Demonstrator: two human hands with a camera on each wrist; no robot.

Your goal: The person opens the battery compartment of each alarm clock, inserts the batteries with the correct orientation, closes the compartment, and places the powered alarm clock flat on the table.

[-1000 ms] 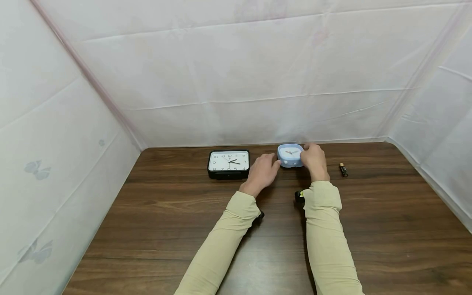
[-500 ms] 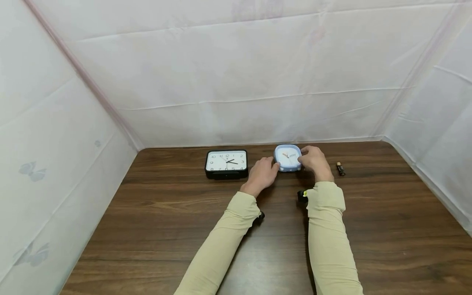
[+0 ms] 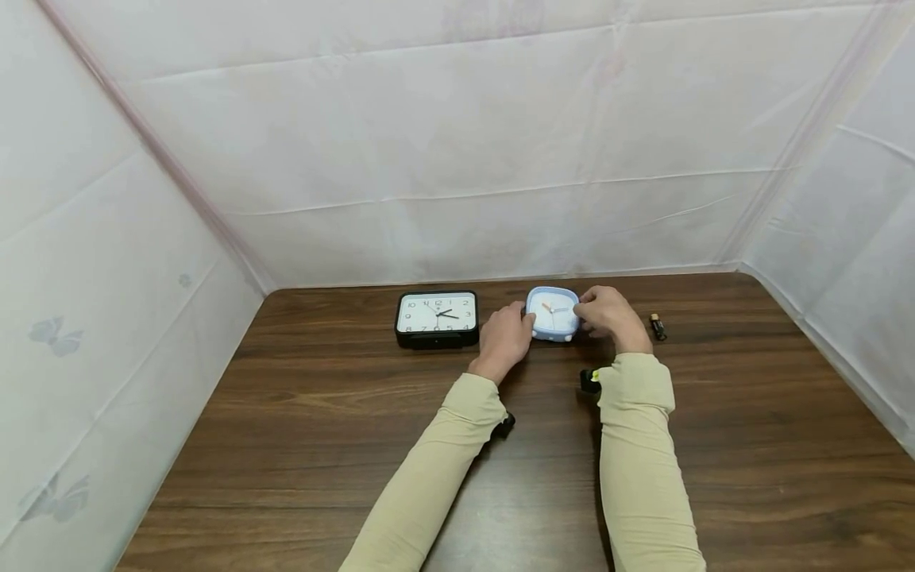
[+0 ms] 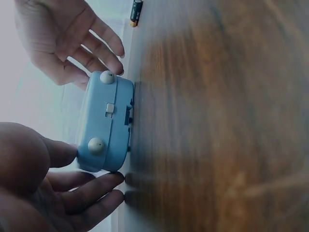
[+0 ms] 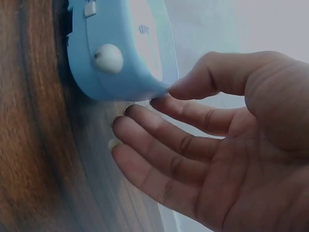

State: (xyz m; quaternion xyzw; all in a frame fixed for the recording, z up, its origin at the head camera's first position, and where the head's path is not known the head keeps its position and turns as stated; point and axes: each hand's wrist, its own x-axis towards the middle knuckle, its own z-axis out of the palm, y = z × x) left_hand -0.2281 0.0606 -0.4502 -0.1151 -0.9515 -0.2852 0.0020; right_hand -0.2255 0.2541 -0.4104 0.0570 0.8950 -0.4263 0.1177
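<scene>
A small light-blue alarm clock lies face up on the brown wooden table, with two round white feet on its near side. My left hand holds its left side, thumb at the front edge. In the left wrist view the fingers reach along the end of the case. My right hand pinches the right side. Its thumb tip meets the front rim in the right wrist view, while the fingers bend loosely beside the case. The back of the clock is hidden.
A black rectangular clock with a white dial lies just left of my left hand. To the right of my right hand is a battery. White sheeting walls off the back and both sides.
The blue clock has tipped back to face upward and come slightly nearer, both hands staying at its sides. The camera view has shifted slightly.
</scene>
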